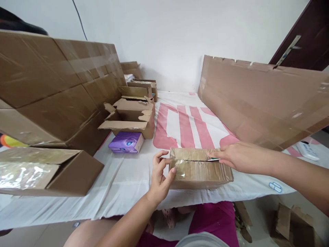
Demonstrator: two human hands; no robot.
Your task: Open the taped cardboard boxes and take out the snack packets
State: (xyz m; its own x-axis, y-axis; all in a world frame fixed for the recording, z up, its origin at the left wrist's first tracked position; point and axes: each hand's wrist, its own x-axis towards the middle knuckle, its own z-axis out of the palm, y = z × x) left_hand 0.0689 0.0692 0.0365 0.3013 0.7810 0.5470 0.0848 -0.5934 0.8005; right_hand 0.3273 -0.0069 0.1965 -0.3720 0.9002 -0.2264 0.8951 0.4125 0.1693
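A small cardboard box point(200, 169) with clear tape over its top lies near the table's front edge. Its top flaps meet at a narrow, partly open seam. At the box's left end is my left hand point(161, 173), fingers apart and curved, thumb against the near top corner. My right hand point(230, 157) is over the right part of the top, its fingers closed at the seam. By those fingertips shows a thin pale sliver with a bit of green point(214, 159); whether it is a blade or something inside the box, I cannot tell.
A purple tissue pack point(125, 142) lies left of centre, before a row of open cardboard boxes point(133, 116). A taped box point(48, 171) sits front left below large stacked cartons point(59, 79). A cardboard panel point(264, 99) stands right. Cardboard scraps point(293, 223) lie on the floor.
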